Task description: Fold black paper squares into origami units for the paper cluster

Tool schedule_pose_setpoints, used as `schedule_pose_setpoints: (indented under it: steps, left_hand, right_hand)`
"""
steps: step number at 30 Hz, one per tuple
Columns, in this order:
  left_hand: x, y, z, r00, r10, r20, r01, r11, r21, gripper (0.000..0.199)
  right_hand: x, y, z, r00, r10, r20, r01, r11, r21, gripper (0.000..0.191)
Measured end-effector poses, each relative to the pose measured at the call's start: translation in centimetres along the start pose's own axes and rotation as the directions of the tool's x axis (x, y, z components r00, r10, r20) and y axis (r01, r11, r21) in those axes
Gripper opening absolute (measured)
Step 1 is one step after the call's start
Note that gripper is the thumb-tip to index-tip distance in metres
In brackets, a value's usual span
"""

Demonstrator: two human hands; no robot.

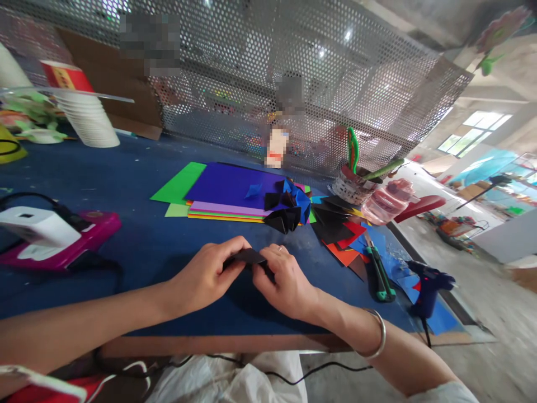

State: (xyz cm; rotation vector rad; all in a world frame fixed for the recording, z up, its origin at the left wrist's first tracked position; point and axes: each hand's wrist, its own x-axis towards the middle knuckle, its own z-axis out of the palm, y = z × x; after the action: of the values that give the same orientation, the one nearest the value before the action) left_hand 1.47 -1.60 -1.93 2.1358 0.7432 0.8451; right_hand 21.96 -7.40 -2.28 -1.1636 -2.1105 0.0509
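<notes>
A small piece of black paper (250, 256) is pinched between both hands, just above the blue table. My left hand (212, 266) grips its left side with thumb and fingers closed. On its right side, my right hand (287, 277) has its fingers bent around the edge; much of the paper is hidden behind the fingers. Beyond the hands lies a stack of coloured paper sheets (226, 187), purple on top with green and yellow showing below. Folded black and blue paper pieces (289, 212) rest on the right end of that stack.
To the right are loose paper scraps (346, 238), a green utility knife (378, 268), a blue glue gun (430, 288), a pink bottle (388, 201) and a tool pot (354, 184). At left sit a magenta power strip (98, 226) and stacked paper cups (90, 120). A perforated metal screen (235, 67) stands behind.
</notes>
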Motion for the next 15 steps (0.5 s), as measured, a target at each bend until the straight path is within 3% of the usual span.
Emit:
schedule_pose_setpoints:
  steps: [3,8,12,15]
  left_hand:
    - [0.6,0.5,-0.3,0.998,-0.07,0.004,0.07,0.995,-0.07,0.02]
    - [1.6,1.9,-0.7,0.981,-0.194,0.029,0.194,0.937,-0.29,0.026]
    - [2.2,1.8,-0.7,0.958,-0.284,0.03,0.274,0.886,-0.375,0.029]
    - [2.3,1.2,-0.6,0.943,-0.332,0.019,0.309,0.852,-0.423,0.031]
  right_hand:
    - [0.3,0.4,-0.2,0.993,0.091,0.07,-0.095,0.994,0.053,0.032]
    - [0.6,0.5,-0.4,0.964,0.24,0.112,-0.263,0.92,0.29,0.027]
    - [0.5,0.2,-0.3,0.959,0.261,0.114,-0.282,0.923,0.262,0.027]
    - [0.3,0.2,-0.2,0.961,0.272,0.043,-0.275,0.931,0.241,0.011]
